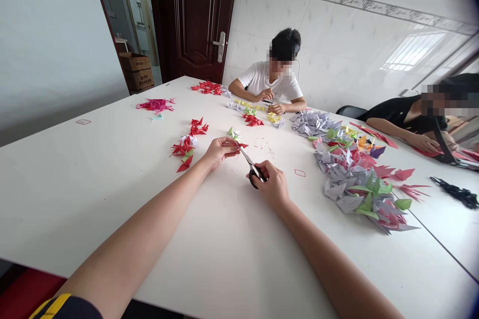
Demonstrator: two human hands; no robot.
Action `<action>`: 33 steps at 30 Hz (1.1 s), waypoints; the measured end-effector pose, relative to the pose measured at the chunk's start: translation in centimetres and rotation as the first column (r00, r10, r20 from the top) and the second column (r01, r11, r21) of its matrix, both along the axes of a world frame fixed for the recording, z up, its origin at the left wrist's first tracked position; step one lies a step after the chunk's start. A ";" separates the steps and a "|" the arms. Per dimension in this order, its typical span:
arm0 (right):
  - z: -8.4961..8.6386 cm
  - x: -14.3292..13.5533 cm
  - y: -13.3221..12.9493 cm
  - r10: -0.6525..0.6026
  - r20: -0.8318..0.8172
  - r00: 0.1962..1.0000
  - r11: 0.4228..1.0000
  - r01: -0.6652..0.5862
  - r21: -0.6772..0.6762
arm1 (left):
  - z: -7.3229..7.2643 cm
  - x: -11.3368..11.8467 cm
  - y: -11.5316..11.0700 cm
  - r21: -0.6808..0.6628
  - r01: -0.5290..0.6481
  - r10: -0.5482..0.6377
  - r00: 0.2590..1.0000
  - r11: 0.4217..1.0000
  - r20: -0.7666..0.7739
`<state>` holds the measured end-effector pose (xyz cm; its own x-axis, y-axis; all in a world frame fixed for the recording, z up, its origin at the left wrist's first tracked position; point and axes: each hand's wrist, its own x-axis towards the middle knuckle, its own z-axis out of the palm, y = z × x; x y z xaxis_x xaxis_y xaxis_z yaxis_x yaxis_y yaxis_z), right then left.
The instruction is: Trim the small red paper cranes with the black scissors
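My left hand (222,153) is closed, its fingertips pinching a red folded paper crane (242,145) that is mostly hidden by the fingers. A pair of scissors (247,161) with black handles is gripped in my right hand (274,185). Its blades point toward the left fingertips and lie at the red paper; I cannot tell whether they touch it. Just beyond my left hand sits a green and white paper crane (234,133). Left of that hand, red cranes (183,147) lie in a loose row with white and green ones among them. Small red scraps (267,147) are scattered right of the blades.
A large heap of grey, pink and green cranes (352,174) spreads along the right. Pink cord (155,104) lies at the far left, black cord (454,192) at the far right. One person (275,79) sits across the white table (179,249), another (407,124) at the right.
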<state>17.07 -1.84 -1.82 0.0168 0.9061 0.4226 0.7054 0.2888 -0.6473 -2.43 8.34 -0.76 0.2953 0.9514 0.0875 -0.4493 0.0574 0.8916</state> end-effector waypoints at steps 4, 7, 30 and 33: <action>0.0 0.0 0.0 0.002 -0.009 1.000 1.000 -0.002 -0.004 | -0.3 0.0 0.2 -0.005 -0.007 0.007 1.000 1.000 -0.016; 0.0 -0.1 0.0 0.004 -0.010 1.000 1.000 -0.004 0.000 | -0.5 0.0 0.4 0.005 -0.002 0.002 1.000 1.000 -0.018; 0.2 -0.1 -0.1 -0.003 0.023 1.000 0.999 0.004 -0.032 | -0.3 -0.1 0.1 0.029 0.042 -0.041 0.998 0.999 -0.039; 0.1 -0.1 0.0 -0.004 0.023 1.000 0.999 0.005 -0.033 | -0.3 -0.1 0.1 0.031 0.045 -0.044 0.998 0.999 -0.035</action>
